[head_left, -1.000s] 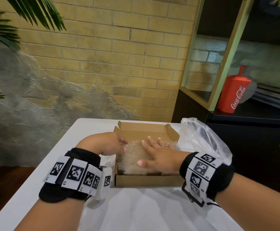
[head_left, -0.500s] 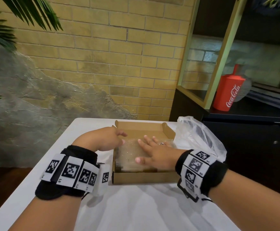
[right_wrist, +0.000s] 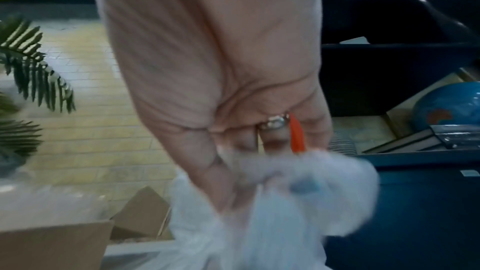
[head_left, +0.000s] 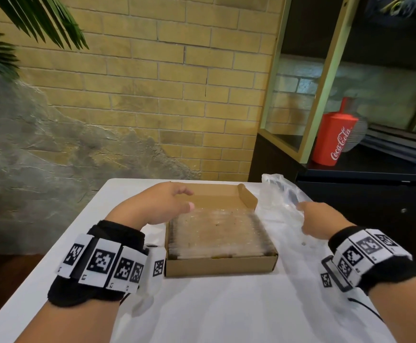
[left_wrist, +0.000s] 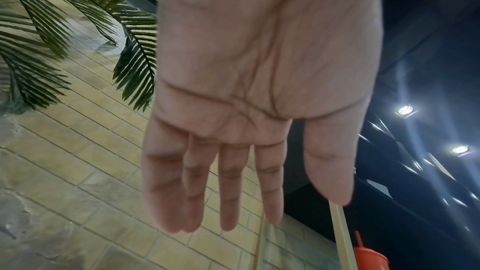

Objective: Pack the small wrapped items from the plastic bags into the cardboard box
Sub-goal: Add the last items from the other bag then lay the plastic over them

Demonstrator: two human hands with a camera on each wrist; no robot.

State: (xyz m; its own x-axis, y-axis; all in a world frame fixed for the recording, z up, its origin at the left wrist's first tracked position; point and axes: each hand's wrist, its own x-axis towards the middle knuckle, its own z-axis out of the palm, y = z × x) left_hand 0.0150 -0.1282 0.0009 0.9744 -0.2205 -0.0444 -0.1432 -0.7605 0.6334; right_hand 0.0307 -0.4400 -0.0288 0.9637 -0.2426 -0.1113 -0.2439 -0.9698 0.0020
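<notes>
one cardboard box, one plastic bag, two hands

White table near; brick wall far; palm leaves far left; red cup, dark shelf far right.

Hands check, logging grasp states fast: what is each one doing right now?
Left hand: open, fingers straight, holding nothing, over the cardboard box.
Right hand: gripping the plastic bag.

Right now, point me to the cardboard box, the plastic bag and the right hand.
cardboard box (head_left: 220, 266): head view, front wall.
plastic bag (head_left: 280, 191): head view, crumpled upper part beside the box.
right hand (head_left: 322, 220): head view, back of the hand, gripping the bag.
</notes>
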